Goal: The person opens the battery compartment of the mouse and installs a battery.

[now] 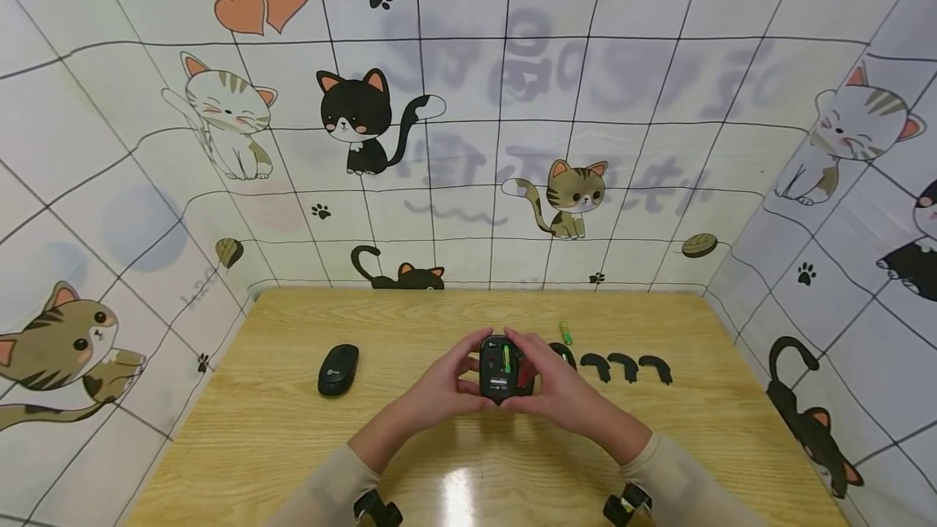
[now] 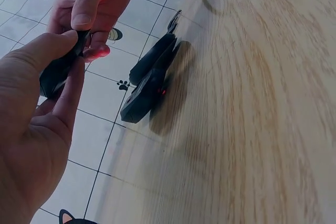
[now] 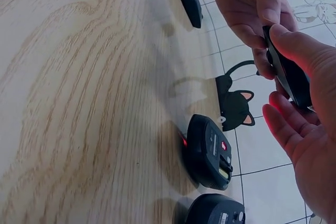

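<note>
Both hands hold one black computer mouse (image 1: 499,385) above the table, its underside turned up toward the head camera. A green battery (image 1: 507,359) lies in its uncovered compartment. My left hand (image 1: 439,385) grips the left edge between thumb and fingers, and my right hand (image 1: 560,389) grips the right edge. The wrist views show the held mouse (image 3: 291,77) edge-on, with red light on the right hand's fingers (image 3: 283,121). Behind the right hand, another black mouse (image 1: 564,353) is partly hidden. It appears upturned, with a red light, in the right wrist view.
A black mouse (image 1: 338,370) sits right side up at the left. Three curved black battery covers (image 1: 622,367) stand in a row at the right, with a loose green battery (image 1: 565,333) behind them. A cat-patterned sheet (image 1: 468,104) surrounds the wooden table (image 1: 293,454).
</note>
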Motion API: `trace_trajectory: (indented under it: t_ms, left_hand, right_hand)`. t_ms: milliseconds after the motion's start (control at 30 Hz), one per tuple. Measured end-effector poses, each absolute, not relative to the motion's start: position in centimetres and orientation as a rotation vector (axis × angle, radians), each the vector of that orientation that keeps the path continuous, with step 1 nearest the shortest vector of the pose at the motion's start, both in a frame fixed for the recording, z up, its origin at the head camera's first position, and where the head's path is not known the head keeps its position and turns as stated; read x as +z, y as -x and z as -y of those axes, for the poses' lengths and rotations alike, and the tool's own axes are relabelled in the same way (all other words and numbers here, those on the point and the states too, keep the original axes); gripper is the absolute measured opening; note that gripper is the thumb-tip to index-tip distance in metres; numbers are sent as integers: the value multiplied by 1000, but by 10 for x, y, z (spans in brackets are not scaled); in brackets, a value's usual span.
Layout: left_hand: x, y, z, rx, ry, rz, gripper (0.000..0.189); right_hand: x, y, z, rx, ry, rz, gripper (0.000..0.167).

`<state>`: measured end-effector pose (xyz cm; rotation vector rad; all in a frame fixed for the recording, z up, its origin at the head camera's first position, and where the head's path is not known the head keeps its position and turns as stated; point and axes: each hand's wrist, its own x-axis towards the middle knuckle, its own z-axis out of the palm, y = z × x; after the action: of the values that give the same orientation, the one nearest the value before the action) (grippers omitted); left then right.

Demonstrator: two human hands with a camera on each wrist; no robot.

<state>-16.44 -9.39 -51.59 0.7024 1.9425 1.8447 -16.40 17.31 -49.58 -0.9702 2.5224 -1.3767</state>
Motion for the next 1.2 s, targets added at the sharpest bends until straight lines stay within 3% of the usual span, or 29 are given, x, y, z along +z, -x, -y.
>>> trace_trajectory:
  t_ms: [1200]
  left_hand:
    - [-530,184,131,1203,-933,-2750,98]
  right_hand:
    - [-505,186,-142,-1109,930,-2653,108]
